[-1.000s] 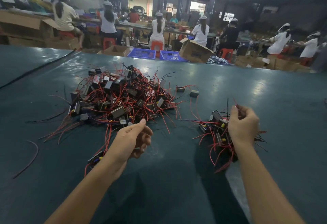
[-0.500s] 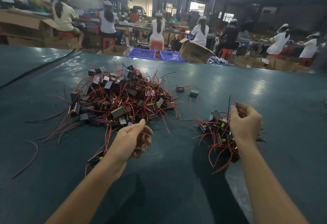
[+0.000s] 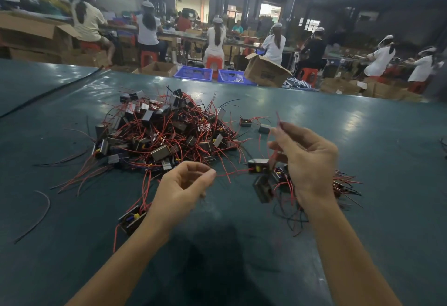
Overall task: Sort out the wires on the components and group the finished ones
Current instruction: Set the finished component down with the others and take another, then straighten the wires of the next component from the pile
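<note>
1. Pinching a red wire [image 3: 231,173], the left hand [image 3: 183,184] curls thumb to forefinger; the right hand [image 3: 307,160] pinches other wires [image 3: 278,120], a component [image 3: 257,165] hanging between them.
2. Large tangled pile [image 3: 164,136] waits unsorted; small, likely finished group [image 3: 346,183] lies beneath right hand.

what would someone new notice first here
The big pile of red-wired black components sits left of centre on the table. In front, the left hand and right hand each pinch a red wire, a component hanging between them. A smaller pile lies partly hidden behind the right hand.
</note>
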Tool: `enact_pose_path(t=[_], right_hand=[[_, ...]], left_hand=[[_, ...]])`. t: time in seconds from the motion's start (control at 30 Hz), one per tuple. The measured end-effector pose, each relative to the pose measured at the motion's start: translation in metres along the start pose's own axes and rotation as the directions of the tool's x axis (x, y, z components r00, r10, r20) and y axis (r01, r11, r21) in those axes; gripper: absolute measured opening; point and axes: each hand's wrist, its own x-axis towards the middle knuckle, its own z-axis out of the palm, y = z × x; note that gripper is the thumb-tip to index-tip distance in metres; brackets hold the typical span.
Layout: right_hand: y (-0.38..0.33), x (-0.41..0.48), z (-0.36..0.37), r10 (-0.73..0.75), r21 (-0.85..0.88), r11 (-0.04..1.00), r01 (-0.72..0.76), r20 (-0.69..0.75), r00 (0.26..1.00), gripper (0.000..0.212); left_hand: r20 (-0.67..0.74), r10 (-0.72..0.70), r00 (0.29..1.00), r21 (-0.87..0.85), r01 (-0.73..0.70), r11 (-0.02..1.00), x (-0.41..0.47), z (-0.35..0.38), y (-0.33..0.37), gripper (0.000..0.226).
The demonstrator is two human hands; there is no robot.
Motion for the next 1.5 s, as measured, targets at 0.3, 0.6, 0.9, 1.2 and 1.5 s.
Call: enact_pose_path(t=[0.3,0.6,0.9,1.2,1.5], right_hand=[[0.022,-0.049,0.032,0.374,0.252,0.879,-0.406,0.163,0.913,0.017],[0.04,-0.064,0.025,0.379,0.173,0.908,-0.381,0.048,0.924,0.005],[0.042,-0.068,0.022,0.313,0.146,0.94,-0.309,-0.007,0.95,0.015],[0.04,-0.067,0.016,0.146,0.068,0.988,-0.14,-0.085,0.986,0.015],[0.039,-0.078,0.024,0.072,-0.015,0.997,-0.071,0.1,0.992,0.013]], left_hand=[[0.175,0.253,0.952,0.319,-0.298,0.9,-0.006,0.0,-0.004,0.019],[0.182,0.177,0.967,0.384,-0.236,0.893,-0.005,0.003,-0.017,0.01],[0.199,0.045,0.979,0.269,-0.098,0.958,-0.002,0.001,-0.017,0.012],[-0.054,0.097,0.994,0.236,-0.082,0.968,0.004,-0.001,-0.02,0.018],[0.017,0.144,0.989,0.372,-0.14,0.918,-0.002,0.004,-0.021,0.016]])
